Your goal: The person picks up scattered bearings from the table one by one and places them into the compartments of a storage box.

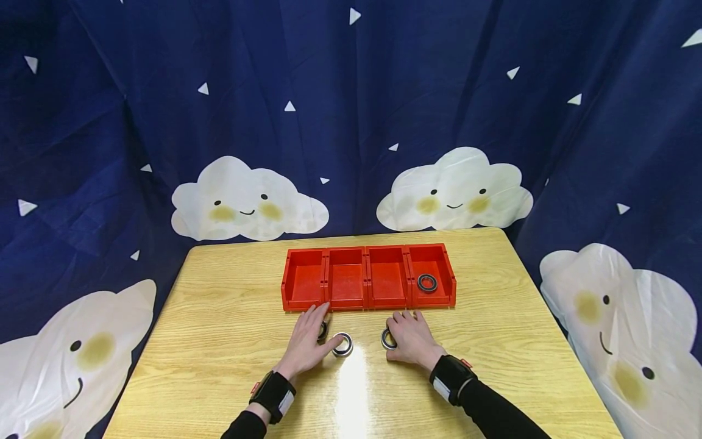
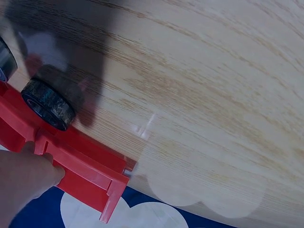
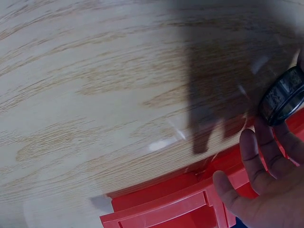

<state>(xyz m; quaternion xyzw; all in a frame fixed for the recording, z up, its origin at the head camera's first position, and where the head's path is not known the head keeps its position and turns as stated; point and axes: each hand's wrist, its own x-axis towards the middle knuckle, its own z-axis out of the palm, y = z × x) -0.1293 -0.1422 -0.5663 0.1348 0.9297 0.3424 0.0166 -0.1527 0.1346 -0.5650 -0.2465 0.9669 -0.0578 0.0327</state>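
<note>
Lying flat with straight fingers, the left hand point(image 1: 307, 341) half hides one bearing point(image 1: 322, 331), and its thumb touches a second bearing point(image 1: 342, 344) on the counter point(image 1: 219, 341). A third bearing point(image 1: 388, 339) is partly covered by the right hand point(image 1: 410, 339), whose grip on it cannot be made out. A fourth bearing point(image 1: 427, 282) is seen in the rightmost compartment of the red tray point(image 1: 367, 302).

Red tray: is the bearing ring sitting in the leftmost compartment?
No, in the head view the bearing ring lies in the rightmost compartment of the red tray; the other three show only bare red floor.
</note>
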